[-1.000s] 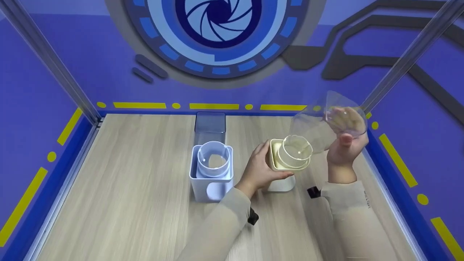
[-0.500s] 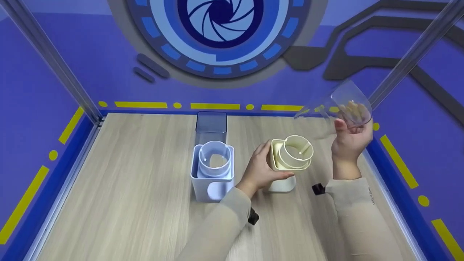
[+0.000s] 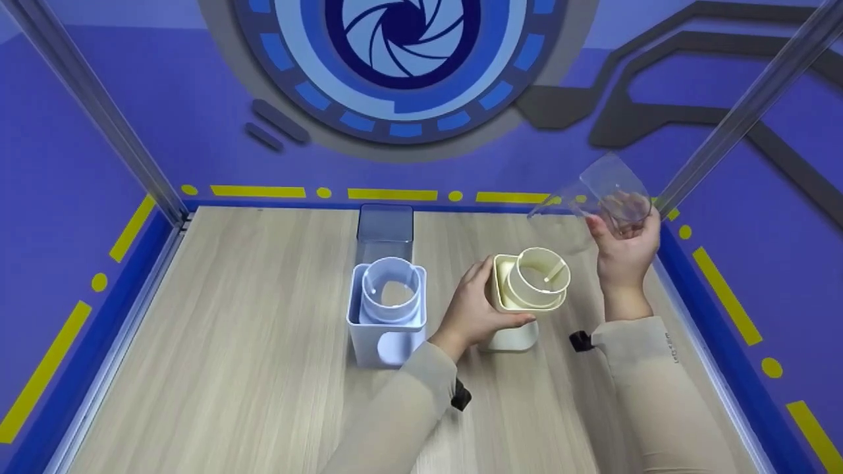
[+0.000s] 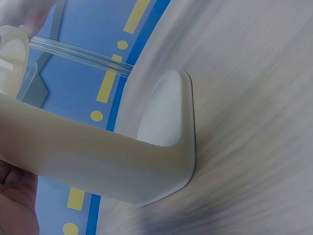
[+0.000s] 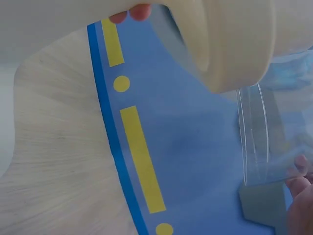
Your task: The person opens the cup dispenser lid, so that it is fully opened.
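My left hand [image 3: 471, 309] grips a cream plastic dispenser base [image 3: 502, 299] from its left side, thumb along the front. A round collar [image 3: 520, 283] rises from its square top, tilted to the right. The left wrist view shows its tall body [image 4: 98, 152] and a rounded foot [image 4: 164, 115] standing on the table. Up and to the right, my right hand [image 3: 625, 260] holds a clear plastic container [image 3: 602, 181] by its closed end, thumb on the near side. In the right wrist view the clear container [image 5: 274, 142] is apart from the cream collar [image 5: 239, 44].
Left of my left hand stands a matching pale blue dispenser base [image 3: 369, 345] with its own collar [image 3: 382, 306]. Behind it is a grey translucent container [image 3: 385, 227]. Blue panels [image 3: 164, 118] and metal posts [image 3: 125, 128] enclose the wooden table [image 3: 257, 355].
The clear container has gone from close over the cream collar to higher and farther back, after a short swing right and back left. My left hand and the cream base have stayed put.
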`<state>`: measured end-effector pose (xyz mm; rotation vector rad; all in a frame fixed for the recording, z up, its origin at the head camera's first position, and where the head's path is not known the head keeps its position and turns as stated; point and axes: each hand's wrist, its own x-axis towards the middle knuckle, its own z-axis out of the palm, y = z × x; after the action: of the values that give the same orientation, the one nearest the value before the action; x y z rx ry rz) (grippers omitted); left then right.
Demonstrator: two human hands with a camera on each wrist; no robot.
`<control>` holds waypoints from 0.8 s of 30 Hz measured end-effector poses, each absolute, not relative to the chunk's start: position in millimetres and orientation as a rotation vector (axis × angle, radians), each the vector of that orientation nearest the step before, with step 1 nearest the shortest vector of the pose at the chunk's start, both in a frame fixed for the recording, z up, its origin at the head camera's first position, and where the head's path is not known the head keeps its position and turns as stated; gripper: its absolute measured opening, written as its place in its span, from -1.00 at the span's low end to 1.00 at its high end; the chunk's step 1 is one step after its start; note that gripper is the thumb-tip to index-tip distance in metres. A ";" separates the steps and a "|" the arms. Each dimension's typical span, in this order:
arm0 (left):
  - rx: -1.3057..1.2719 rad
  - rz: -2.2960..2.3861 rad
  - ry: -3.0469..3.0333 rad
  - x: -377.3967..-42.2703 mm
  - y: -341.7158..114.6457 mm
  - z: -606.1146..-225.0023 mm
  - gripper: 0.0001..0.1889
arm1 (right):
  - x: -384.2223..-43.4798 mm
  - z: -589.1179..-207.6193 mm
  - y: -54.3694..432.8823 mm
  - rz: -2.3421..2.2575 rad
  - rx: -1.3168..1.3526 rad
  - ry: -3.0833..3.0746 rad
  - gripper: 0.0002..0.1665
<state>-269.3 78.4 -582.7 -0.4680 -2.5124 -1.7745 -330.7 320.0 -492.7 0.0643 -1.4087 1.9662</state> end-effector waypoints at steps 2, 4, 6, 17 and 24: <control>-0.468 -1.771 -2.509 -269.0 78.7 -582.6 0.42 | -333.3 -496.1 321.9 1.987 0.045 -1.428 -0.04; -0.468 -1.765 -2.508 -268.8 79.0 -582.3 0.42 | -336.1 -499.8 323.9 1.994 0.029 -1.470 0.01; -0.466 -1.757 -2.509 -269.0 79.3 -582.4 0.43 | -339.0 -503.7 325.7 2.001 0.006 -1.519 0.03; -0.464 -1.761 -2.508 -268.6 78.4 -583.2 0.42 | -350.2 -529.0 335.7 1.832 -0.177 -1.944 0.08; -0.466 -1.758 -2.503 -268.8 78.5 -583.6 0.42 | -355.2 -547.9 338.6 1.681 -0.245 -2.107 0.06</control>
<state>-268.8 78.5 -583.6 -0.4659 -2.5028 -1.7581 -355.2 338.6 -547.9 -0.2454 -2.1065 1.6810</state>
